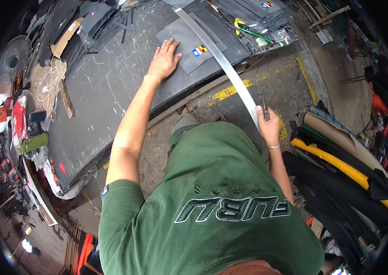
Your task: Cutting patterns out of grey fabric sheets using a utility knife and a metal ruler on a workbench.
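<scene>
Green T-shirt [221,160] foremost, a grey sheet [188,63] is laid out on the counter [102,96] under the spread fingers of the left hand [163,64], metal ruler [231,75] and pointed tool [266,112] being clasped by the right hand's [270,126] curled fingers, any cut seemingly unmade.

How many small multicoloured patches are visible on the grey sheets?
3: one patch on the grey sheet, right of the left hand; a second on the upper-right pile; a third on the upper-left pile. More may be hidden.
</scene>
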`<action>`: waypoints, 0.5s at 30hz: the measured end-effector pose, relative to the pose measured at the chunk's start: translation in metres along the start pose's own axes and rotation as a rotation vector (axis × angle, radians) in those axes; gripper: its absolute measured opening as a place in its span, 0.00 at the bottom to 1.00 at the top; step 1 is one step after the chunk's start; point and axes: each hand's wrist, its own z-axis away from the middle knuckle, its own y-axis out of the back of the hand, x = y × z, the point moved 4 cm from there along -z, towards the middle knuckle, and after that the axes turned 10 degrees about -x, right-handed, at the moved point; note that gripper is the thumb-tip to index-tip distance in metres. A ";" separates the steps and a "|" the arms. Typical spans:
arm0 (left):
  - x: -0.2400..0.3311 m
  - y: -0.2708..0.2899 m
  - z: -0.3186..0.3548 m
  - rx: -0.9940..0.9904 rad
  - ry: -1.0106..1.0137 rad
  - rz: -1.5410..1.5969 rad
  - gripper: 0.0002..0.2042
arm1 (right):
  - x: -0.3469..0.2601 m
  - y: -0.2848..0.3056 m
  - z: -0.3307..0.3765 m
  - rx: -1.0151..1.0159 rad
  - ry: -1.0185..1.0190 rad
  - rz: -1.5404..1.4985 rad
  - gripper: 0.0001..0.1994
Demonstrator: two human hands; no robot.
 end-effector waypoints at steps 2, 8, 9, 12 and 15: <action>-0.005 -0.004 0.007 0.026 0.007 -0.075 0.27 | -0.003 0.011 -0.004 -0.041 0.020 -0.064 0.22; 0.073 -0.006 0.014 0.016 0.140 -0.208 0.28 | 0.021 0.028 0.008 -0.109 -0.007 -0.127 0.23; 0.078 -0.007 0.016 0.028 0.142 -0.184 0.28 | 0.015 0.028 0.009 -0.124 -0.001 -0.128 0.23; 0.072 -0.005 0.024 0.109 0.180 -0.095 0.25 | -0.006 0.029 0.017 -0.110 0.087 -0.204 0.23; 0.034 -0.001 0.033 0.184 0.229 -0.005 0.24 | -0.004 0.027 0.016 -0.137 0.056 -0.183 0.23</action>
